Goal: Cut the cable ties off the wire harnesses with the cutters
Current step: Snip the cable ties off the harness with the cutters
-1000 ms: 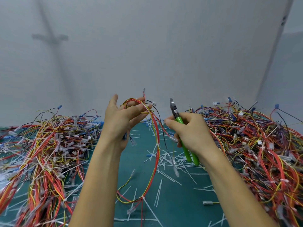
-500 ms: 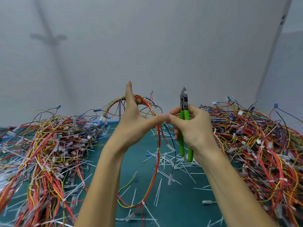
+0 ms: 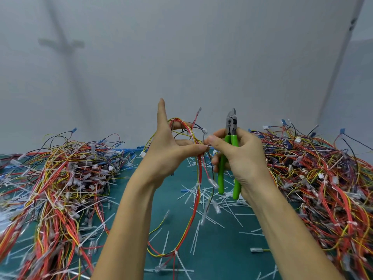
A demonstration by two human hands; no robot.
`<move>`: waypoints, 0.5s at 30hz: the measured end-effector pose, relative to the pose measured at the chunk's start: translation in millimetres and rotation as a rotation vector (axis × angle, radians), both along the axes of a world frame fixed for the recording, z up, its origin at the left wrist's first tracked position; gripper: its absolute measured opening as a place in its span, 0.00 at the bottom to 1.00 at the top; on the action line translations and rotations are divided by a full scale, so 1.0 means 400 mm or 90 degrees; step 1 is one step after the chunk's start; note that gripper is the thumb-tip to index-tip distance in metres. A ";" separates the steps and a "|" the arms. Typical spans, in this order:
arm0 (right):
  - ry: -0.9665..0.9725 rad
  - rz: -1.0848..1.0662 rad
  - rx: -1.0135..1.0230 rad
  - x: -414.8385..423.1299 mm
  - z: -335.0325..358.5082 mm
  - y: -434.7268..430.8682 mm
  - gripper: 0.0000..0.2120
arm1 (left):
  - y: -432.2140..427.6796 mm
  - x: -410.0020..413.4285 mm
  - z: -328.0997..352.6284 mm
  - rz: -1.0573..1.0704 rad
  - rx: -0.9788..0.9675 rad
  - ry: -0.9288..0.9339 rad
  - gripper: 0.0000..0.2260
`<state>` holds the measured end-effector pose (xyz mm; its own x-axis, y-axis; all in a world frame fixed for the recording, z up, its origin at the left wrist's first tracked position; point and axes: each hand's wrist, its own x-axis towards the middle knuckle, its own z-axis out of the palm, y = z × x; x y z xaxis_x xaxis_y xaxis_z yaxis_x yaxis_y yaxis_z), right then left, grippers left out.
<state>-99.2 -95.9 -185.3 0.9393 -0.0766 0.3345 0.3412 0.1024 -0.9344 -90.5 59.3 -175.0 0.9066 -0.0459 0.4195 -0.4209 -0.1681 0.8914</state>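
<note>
Green-handled cutters (image 3: 231, 126) now stand upright, blades shut & clear of any wire; a sec ago they leaned toward the loop. R hand (image 3: 244, 158) grips the handles in its palm. Hands have come together since: R thumb & forefinger meet the fingertips of the L hand (image 3: 169, 152) on a white cable tie (image 3: 206, 146). L hand holds the wire harness (image 3: 198, 174) hooked over its fingers, one digit straight up. Prob. lining up the tie, no cut yet. Harness piles left (image 3: 60, 174) & right (image 3: 323, 174); snipped tie ends (image 3: 212, 199) litter the teal mat (image 3: 222, 253). Dangling leads crowd the tie.
</note>
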 end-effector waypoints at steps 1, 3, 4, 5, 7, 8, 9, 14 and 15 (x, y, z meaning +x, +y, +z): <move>0.003 0.009 -0.001 0.000 0.002 -0.002 0.05 | 0.002 0.003 -0.002 0.004 -0.004 -0.006 0.57; 0.001 0.025 -0.035 0.000 0.006 -0.008 0.08 | 0.006 0.007 -0.005 0.015 -0.018 -0.022 0.57; -0.007 0.027 -0.084 0.001 0.007 -0.011 0.09 | 0.006 0.009 -0.005 0.022 -0.021 -0.032 0.56; -0.017 0.028 -0.146 0.001 0.008 -0.015 0.11 | 0.006 0.010 -0.005 0.027 -0.018 -0.044 0.56; -0.035 0.032 -0.271 -0.001 0.010 -0.025 0.17 | 0.003 0.012 -0.005 0.033 0.002 -0.065 0.56; -0.041 0.034 -0.331 -0.003 0.011 -0.032 0.20 | 0.001 0.013 -0.005 0.038 0.015 -0.076 0.56; -0.046 0.031 -0.395 -0.004 0.014 -0.039 0.22 | 0.000 0.014 -0.006 0.044 0.027 -0.088 0.55; -0.022 0.029 -0.577 -0.004 0.020 -0.074 0.24 | 0.001 0.020 -0.010 0.058 0.047 -0.109 0.55; -0.016 0.034 -0.581 -0.002 0.018 -0.079 0.24 | 0.002 0.020 -0.010 0.062 0.050 -0.109 0.56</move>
<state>-99.9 -127.5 -178.0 0.9255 0.2714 0.2643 0.3788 -0.6564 -0.6524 -82.5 60.2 -179.0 0.8237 0.0006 0.5670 -0.5439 -0.2817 0.7905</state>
